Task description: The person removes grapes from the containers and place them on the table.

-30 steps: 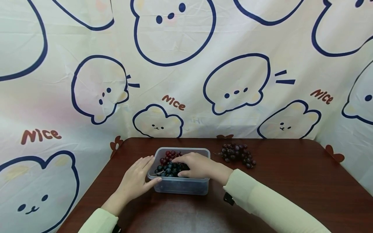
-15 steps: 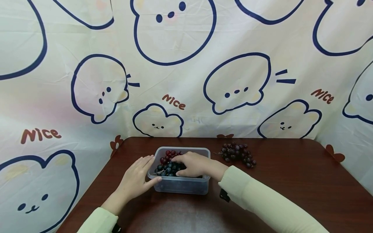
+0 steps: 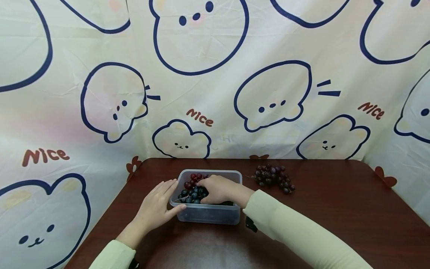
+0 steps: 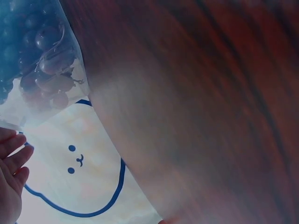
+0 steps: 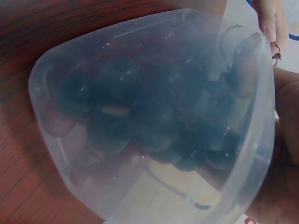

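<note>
A clear plastic container (image 3: 209,216) stands on the table, holding a bunch of dark blue-black grapes (image 3: 191,196) in front and red grapes (image 3: 192,180) behind. My right hand (image 3: 220,190) reaches inside, its thumb and fingers around the dark grapes; most fingertips are hidden. Through the hazy wall in the right wrist view, the dark grapes (image 5: 154,121) show above redder ones. With straight fingers, my left hand (image 3: 154,205) rests against the container's left side, its thumb on the front rim. Part of that hand (image 4: 11,175) shows at the left wrist view's edge.
Another bunch of purple grapes (image 3: 273,178) lies on the table right of the container. The dark brown tabletop (image 3: 336,201) meets a patterned cloth backdrop (image 3: 221,93) at the back and sides.
Inside the container, my right hand has shifted left over the dark grapes, its forearm following. The left hand, container and purple grapes have stayed put.
</note>
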`<state>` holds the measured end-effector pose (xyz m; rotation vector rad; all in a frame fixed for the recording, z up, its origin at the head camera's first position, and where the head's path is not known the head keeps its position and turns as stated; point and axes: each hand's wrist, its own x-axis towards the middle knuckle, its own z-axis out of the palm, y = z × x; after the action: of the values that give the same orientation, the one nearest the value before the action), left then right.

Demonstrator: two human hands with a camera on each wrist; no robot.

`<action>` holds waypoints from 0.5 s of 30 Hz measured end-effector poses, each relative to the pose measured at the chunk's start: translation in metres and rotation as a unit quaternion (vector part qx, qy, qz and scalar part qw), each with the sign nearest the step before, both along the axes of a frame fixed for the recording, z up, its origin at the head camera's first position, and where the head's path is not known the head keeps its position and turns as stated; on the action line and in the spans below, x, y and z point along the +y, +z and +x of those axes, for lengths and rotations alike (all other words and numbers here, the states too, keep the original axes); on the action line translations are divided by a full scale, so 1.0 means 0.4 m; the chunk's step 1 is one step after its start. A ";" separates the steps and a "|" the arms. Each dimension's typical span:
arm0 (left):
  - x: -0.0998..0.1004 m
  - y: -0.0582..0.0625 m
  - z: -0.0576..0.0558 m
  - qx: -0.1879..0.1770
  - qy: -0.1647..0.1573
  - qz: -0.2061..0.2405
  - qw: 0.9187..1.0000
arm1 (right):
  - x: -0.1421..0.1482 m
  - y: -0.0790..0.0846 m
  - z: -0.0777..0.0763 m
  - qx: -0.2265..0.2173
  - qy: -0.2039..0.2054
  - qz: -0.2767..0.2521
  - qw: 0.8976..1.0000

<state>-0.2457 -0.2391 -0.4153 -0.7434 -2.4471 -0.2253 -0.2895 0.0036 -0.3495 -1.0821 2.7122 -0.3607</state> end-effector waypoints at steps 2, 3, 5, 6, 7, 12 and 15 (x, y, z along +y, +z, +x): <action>0.000 -0.001 0.000 0.003 -0.001 0.001 1.000 | -0.007 0.000 0.000 0.001 -0.006 0.004 1.000; 0.000 -0.002 -0.001 0.004 -0.001 0.002 1.000 | -0.010 -0.001 -0.001 0.002 -0.009 0.006 1.000; 0.000 -0.003 0.000 0.005 -0.001 0.003 1.000 | -0.015 -0.001 -0.001 0.004 -0.011 0.009 1.000; 0.000 -0.003 -0.001 0.005 -0.001 0.003 1.000 | -0.018 -0.001 -0.002 0.005 -0.012 0.011 1.000; 0.000 -0.004 -0.001 0.004 -0.001 0.003 1.000 | -0.020 -0.001 -0.003 0.005 -0.012 0.012 1.000; -0.001 -0.003 -0.002 -0.004 0.000 0.003 1.000 | -0.025 0.002 -0.004 0.004 -0.022 0.021 1.000; 0.001 -0.001 -0.001 -0.010 0.004 0.003 1.000 | -0.029 0.003 -0.002 0.014 -0.029 0.031 0.999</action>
<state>-0.2461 -0.2389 -0.4158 -0.7325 -2.4672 -0.2373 -0.2903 -0.0082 -0.3482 -1.0022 2.7632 -0.2715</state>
